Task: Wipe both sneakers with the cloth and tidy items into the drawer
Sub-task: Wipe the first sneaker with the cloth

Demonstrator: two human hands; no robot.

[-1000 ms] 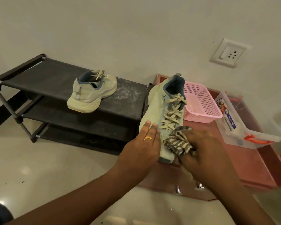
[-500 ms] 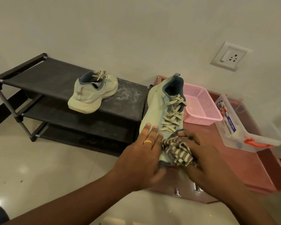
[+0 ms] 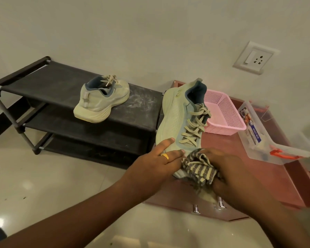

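A pale green sneaker [image 3: 175,117] lies on the pink-brown drawer unit [image 3: 268,178], toe towards me. My left hand [image 3: 156,167] rests on its toe and left side with fingers laid flat over it. My right hand [image 3: 229,170] grips a bunched striped cloth [image 3: 198,167] and presses it on the toe. The second sneaker [image 3: 101,101] stands on the top shelf of the black shoe rack [image 3: 48,90], heel towards me. Two metal drawer knobs [image 3: 195,209] show on the unit's front below my right hand.
A pink mesh basket [image 3: 224,113] sits behind the near sneaker on the unit. A clear plastic box [image 3: 268,142] with orange latches stands at its right. A wall socket [image 3: 254,59] is above. White dust marks the rack's top shelf. Glossy tiled floor lies at the left.
My right hand has drawn the cloth from the laces down onto the toe tip. My left hand has slid a little along the toe. The view has shifted slightly.
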